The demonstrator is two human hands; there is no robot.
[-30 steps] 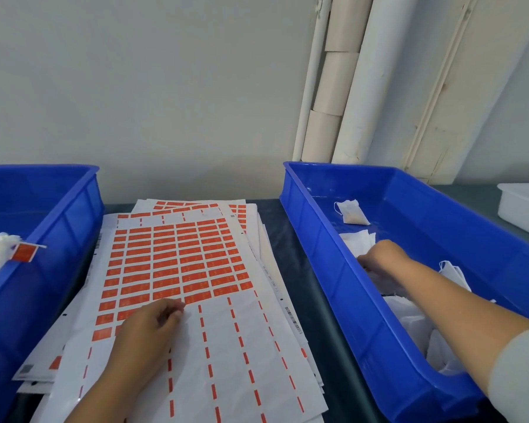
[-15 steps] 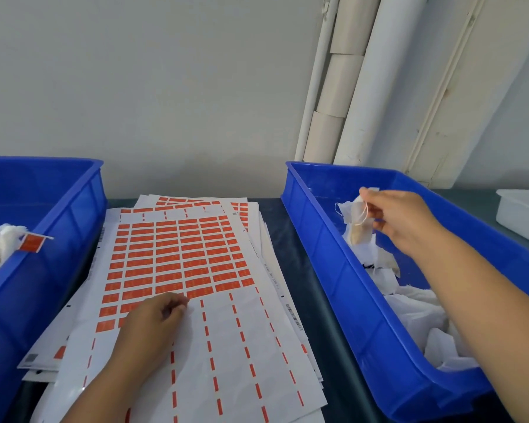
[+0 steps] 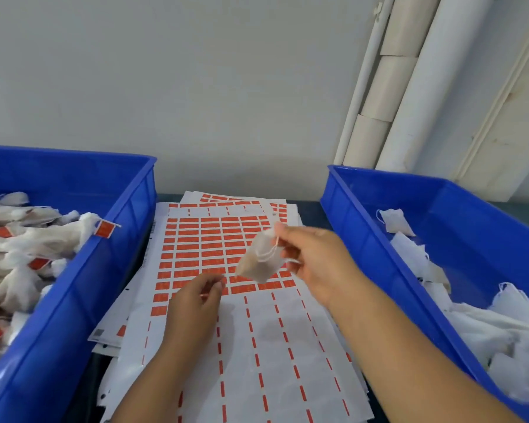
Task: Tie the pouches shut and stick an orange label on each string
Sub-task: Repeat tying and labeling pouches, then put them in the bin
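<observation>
Head view, right hand [image 3: 313, 264] pinching pouch [image 3: 258, 262], labels illegible

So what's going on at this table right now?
A person is tagging small pouches. The right hand holds a pouch by its string above the label sheet. The left hand rests on the sheet at the orange labels. The left bin holds labelled pouches; the right bin holds unlabelled ones.

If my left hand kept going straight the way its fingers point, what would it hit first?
Probably the pouch hanging from the right hand, just beyond the left hand; depth is unclear, so it might pass underneath over the label sheet.
</observation>
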